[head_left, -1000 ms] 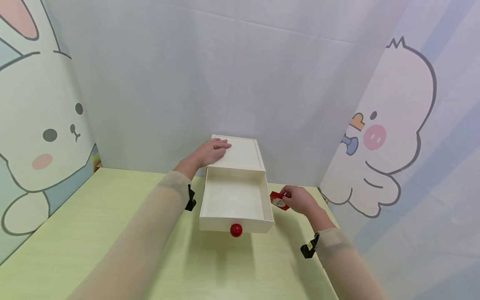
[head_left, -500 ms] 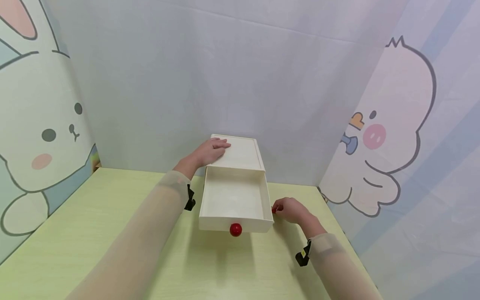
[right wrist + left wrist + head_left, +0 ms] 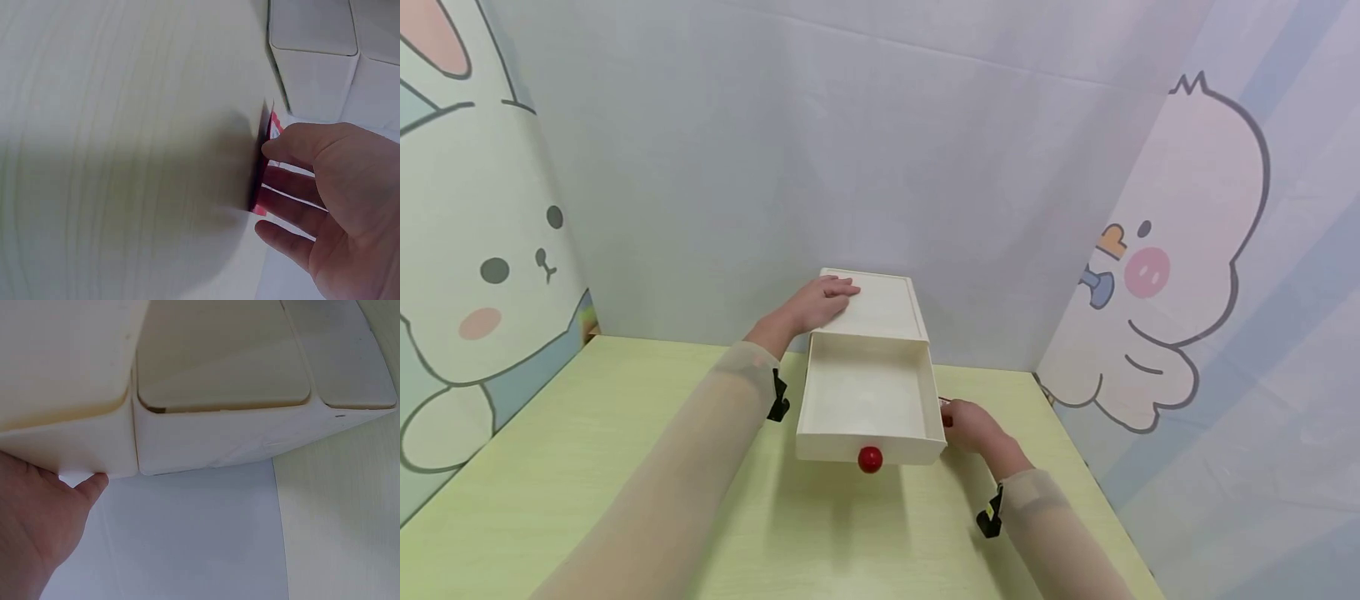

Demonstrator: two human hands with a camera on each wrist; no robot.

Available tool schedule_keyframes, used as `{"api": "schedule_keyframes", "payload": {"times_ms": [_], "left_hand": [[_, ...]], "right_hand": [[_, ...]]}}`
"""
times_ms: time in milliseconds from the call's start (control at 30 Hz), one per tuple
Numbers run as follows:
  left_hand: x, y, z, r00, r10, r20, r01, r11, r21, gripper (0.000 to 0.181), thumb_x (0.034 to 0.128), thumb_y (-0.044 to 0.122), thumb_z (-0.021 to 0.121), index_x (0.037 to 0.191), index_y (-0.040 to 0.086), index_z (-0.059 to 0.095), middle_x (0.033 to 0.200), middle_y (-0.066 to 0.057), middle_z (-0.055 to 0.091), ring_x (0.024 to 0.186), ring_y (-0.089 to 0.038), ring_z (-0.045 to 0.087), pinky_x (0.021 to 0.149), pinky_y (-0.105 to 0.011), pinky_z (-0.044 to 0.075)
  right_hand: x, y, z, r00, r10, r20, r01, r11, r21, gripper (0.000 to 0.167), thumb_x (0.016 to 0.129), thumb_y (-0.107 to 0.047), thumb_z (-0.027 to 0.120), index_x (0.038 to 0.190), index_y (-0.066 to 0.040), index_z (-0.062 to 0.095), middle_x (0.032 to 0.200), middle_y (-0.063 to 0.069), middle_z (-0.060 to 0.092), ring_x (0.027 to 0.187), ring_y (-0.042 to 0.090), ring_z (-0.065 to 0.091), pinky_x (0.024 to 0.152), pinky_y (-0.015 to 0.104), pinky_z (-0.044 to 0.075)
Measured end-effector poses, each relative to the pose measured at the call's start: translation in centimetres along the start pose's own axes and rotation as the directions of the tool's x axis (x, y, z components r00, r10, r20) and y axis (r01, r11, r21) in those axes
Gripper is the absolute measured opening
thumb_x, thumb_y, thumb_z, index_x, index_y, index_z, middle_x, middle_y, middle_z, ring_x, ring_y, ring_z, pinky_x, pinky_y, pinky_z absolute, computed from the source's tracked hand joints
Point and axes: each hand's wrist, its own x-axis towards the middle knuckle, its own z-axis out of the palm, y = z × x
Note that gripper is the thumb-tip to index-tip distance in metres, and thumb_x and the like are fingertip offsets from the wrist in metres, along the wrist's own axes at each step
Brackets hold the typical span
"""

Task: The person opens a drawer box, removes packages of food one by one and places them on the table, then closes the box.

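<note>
A white drawer cabinet (image 3: pixel 887 308) stands against the back, its top drawer (image 3: pixel 868 392) pulled out and empty, with a red round knob (image 3: pixel 870 459) on the front. My left hand (image 3: pixel 815 307) rests flat on the left part of the cabinet's top; in the left wrist view the hand (image 3: pixel 44 515) lies against the cabinet's edge. Low beside the drawer's right side, my right hand (image 3: pixel 976 429) is partly hidden by it. In the right wrist view the right hand (image 3: pixel 337 187) pinches a small red packet (image 3: pixel 260 187) between thumb and fingers, near the table surface.
A pale green-yellow table (image 3: pixel 625 400) extends on both sides of the cabinet. Behind it hangs a grey curtain (image 3: pixel 850 150); cartoon-printed sheets (image 3: pixel 1195 192) stand at left and right. The open drawer overhangs the table in front of the cabinet.
My right hand, with the red packet, has moved left and down to beside the drawer, and the packet is now mostly hidden in the head view. The left hand has stayed on the cabinet.
</note>
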Motion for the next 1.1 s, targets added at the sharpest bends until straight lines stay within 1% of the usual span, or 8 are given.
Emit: {"api": "schedule_keyframes", "payload": {"times_ms": [100,233,367,467,600,667,900,1100], "left_hand": [[0.1,0.0,0.1,1.0,0.002,0.0,-0.002,1.0,0.003,0.054,0.113,0.029,0.039,0.16,0.013,0.058,0.178,-0.007,0.039,0.172,-0.033,0.019,0.14,-0.054,0.013],[0.1,-0.1,0.1,1.0,-0.006,0.004,0.006,1.0,-0.003,0.053,0.1137,0.029,0.038,0.161,0.014,0.058,0.179,-0.006,0.038,0.172,-0.033,0.017,0.14,-0.055,0.012],[0.1,-0.2,-0.1,1.0,-0.014,0.006,0.014,1.0,-0.012,0.053,0.1148,0.029,0.038,0.162,0.014,0.057,0.18,-0.006,0.036,0.173,-0.033,0.015,0.141,-0.056,0.011],[0.0,-0.3,-0.1,1.0,-0.017,0.006,0.018,1.0,-0.015,0.052,0.1152,0.029,0.038,0.161,0.014,0.057,0.18,-0.006,0.036,0.173,-0.033,0.014,0.141,-0.056,0.01],[0.0,-0.2,-0.1,1.0,-0.019,0.009,0.019,1.0,-0.016,0.052,0.1148,0.029,0.038,0.161,0.014,0.057,0.18,-0.005,0.037,0.173,-0.033,0.014,0.141,-0.056,0.01],[0.0,-0.2,-0.1,1.0,-0.019,0.011,0.019,1.0,-0.016,0.053,0.1145,0.03,0.038,0.162,0.014,0.057,0.18,-0.005,0.036,0.173,-0.033,0.014,0.141,-0.056,0.01],[0.1,-0.2,0.0,1.0,-0.01,0.009,0.01,1.0,-0.008,0.053,0.1146,0.029,0.038,0.162,0.014,0.056,0.18,-0.007,0.036,0.173,-0.034,0.015,0.141,-0.056,0.009],[0.0,-0.1,0.0,1.0,-0.016,0.012,0.016,1.0,-0.018,0.052,0.1147,0.028,0.038,0.162,0.013,0.056,0.18,-0.007,0.036,0.173,-0.033,0.015,0.141,-0.056,0.009]], "right_hand": [[0.2,-0.4,0.2,0.999,0.042,0.002,-0.042,0.999,0.006,0.005,0.101,-0.016,0.075,0.097,-0.014,0.078,0.088,0.001,0.074,0.08,0.016,0.057,0.081,0.039,0.054],[0.5,-0.9,0.2,0.996,0.091,0.001,-0.091,0.996,0.025,0.005,0.1,-0.014,0.075,0.102,-0.01,0.078,0.101,0.01,0.079,0.086,0.021,0.064,0.088,0.045,0.058],[1.3,-0.9,0.3,0.992,0.123,0.015,-0.123,0.992,0.026,0.009,0.101,-0.013,0.073,0.107,-0.008,0.076,0.105,0.012,0.079,0.088,0.023,0.064,0.087,0.045,0.058],[2.0,-0.6,0.6,0.989,0.143,0.033,-0.144,0.989,0.031,0.014,0.103,-0.015,0.072,0.115,-0.01,0.077,0.112,0.012,0.08,0.093,0.022,0.066,0.092,0.045,0.058],[2.4,-0.4,0.7,0.986,0.161,0.043,-0.164,0.984,0.071,0.026,0.103,-0.017,0.072,0.128,-0.011,0.074,0.123,0.015,0.079,0.108,0.027,0.072,0.104,0.052,0.059],[2.5,-0.4,0.7,0.985,0.166,0.045,-0.169,0.981,0.091,0.032,0.102,-0.017,0.073,0.132,-0.01,0.072,0.127,0.017,0.078,0.115,0.031,0.072,0.108,0.055,0.058],[3.0,-0.1,0.9,0.98,0.185,0.075,-0.195,0.967,0.161,0.043,0.1,-0.02,0.076,0.141,-0.01,0.065,0.139,0.019,0.073,0.133,0.036,0.068,0.117,0.057,0.053],[3.0,-0.1,0.9,0.976,0.193,0.101,-0.212,0.95,0.231,0.064,0.097,-0.025,0.082,0.154,-0.012,0.055,0.148,0.019,0.068,0.14,0.039,0.063,0.121,0.062,0.049]]}}
